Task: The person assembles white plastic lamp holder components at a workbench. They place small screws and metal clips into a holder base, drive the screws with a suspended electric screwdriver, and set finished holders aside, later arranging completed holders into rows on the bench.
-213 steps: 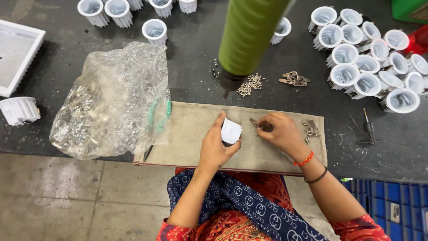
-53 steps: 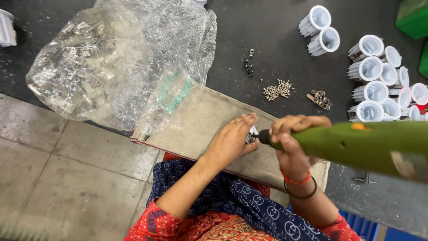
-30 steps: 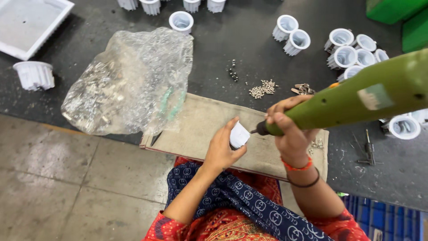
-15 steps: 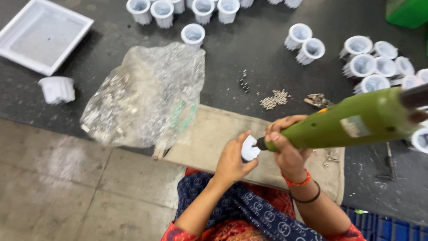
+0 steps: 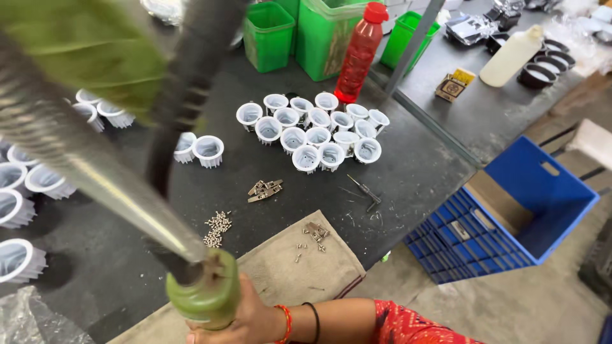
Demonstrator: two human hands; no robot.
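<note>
My right hand (image 5: 254,320) is at the bottom edge, closed around the lower end of a green electric screwdriver (image 5: 204,296). A black cable and a coiled steel spring (image 5: 95,175) rise from the tool toward the top left, blurred and close to the camera. My wrist wears a red and a black bangle (image 5: 295,322). The tool's tip is hidden below the frame. My left hand is out of view. A beige mat (image 5: 299,267) lies under my hand with a few small screws and clips (image 5: 314,232) on it.
On the dark table are a cluster of white ribbed cups (image 5: 307,130), more cups (image 5: 19,191) at the left, a pile of screws (image 5: 217,229), metal clips (image 5: 264,190) and a small screwdriver (image 5: 363,190). Behind stand a red bottle (image 5: 360,54) and green bins (image 5: 271,35). A blue crate (image 5: 510,210) sits on the floor at the right.
The view has swung right and upward. My left hand and the white cup it held are no longer in view. The green tool now stands upright in my right hand.
</note>
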